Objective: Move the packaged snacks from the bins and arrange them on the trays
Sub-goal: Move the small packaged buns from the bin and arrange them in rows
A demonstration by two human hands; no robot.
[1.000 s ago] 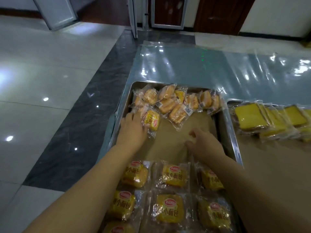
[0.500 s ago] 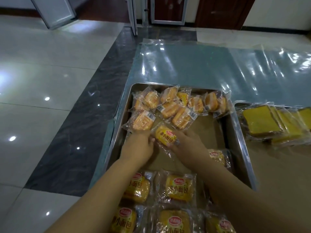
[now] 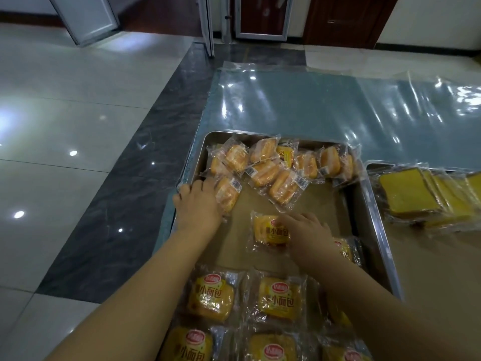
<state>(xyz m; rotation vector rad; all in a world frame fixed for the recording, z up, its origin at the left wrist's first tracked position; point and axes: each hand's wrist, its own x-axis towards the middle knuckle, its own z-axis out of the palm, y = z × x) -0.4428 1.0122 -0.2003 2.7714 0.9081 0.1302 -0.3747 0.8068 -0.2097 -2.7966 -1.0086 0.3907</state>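
Packet half-hidden behind right hand

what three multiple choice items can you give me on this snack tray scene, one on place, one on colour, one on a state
1. Where are the flat yellow cake slices?
A) in the right-hand tray
B) on the floor
C) under the left hand

2. What colour is the paper lining the near tray?
A) white
B) brown
C) blue

3. What is the right hand doing?
A) hanging in the air
B) holding a cake slice
C) resting on a labelled packet

Answers:
1 A, they lie stacked in the tray at right.
2 B, bare brown paper shows mid-tray.
3 C, its fingers lie on the packet in the tray's middle.
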